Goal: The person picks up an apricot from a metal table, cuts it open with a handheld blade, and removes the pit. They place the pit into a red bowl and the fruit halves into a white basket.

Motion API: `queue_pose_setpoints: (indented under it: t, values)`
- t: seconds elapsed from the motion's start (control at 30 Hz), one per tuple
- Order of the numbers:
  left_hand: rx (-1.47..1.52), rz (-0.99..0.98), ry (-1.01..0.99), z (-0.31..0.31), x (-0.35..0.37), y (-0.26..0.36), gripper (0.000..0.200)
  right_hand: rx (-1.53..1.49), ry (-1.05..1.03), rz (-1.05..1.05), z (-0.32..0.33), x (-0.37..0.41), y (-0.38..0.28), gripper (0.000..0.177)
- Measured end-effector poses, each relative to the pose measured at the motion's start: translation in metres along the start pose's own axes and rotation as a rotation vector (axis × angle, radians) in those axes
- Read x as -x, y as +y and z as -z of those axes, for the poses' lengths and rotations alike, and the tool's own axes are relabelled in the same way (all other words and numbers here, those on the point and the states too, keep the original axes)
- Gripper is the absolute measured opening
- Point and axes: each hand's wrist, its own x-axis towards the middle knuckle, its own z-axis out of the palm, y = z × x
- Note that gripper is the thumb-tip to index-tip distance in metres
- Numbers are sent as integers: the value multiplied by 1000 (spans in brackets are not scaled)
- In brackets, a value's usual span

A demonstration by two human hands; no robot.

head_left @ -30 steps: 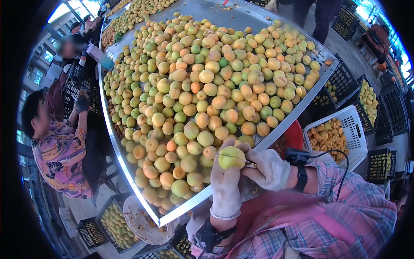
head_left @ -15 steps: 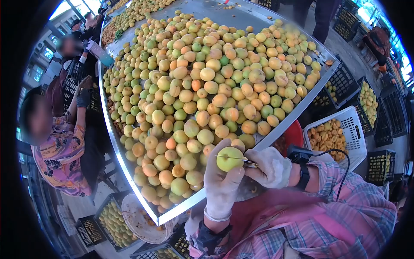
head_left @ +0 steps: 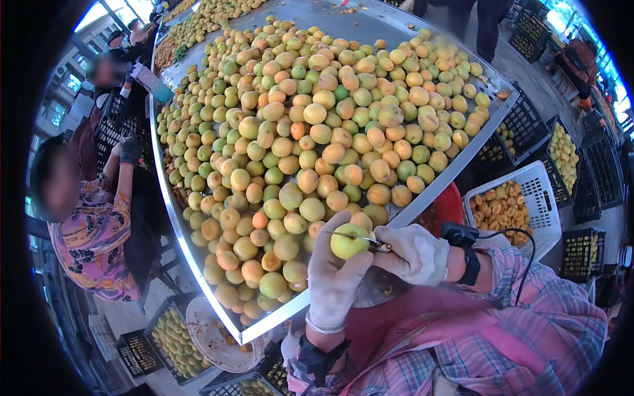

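While left hand [head_left: 332, 284] holds fruit [head_left: 349, 246], knife [head_left: 381, 247] against it, fruit newly turned

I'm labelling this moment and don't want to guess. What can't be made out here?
All in the head view:
Underside of the fruit: hidden by the left hand.
Most of the handle of the knife: hidden in the right hand.
How deep the blade goes, if at all: the fruit itself blocks it.
Part of the red tub: behind the rim of the table.
Upper body behind the dark trouser legs: cut off by the top edge.

Head view, forward and down
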Motion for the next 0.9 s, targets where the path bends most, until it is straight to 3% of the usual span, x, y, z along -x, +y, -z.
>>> queue_pose_setpoints:
  t: [0.17,0.37,0.43,0.6,0.67,0.77,0.9]
  values:
    - [87,-58,-40,1,-4,-32,66,-4,19,-6,-5,4,8,32]
    - [22,-46,24,2,5,4,53,-15,-70,-21,11,-3,3,29]
    - [-134,-116,42,6,5,10,52,48,-55,4,8,-1,5,28]
    - [-4,12,-52,13,3,10,55,9,-153,-35,6,-3,-1,26]
    - [79,43,97,1,1,-4,59,-48,-67,-32,0,-3,1,25]
    - [30,-85,-35,9,-2,-34,60,16,-45,6,-2,0,5,24]
    - [65,-1,40,7,1,-17,51,-21,-145,-14,11,-6,0,24]
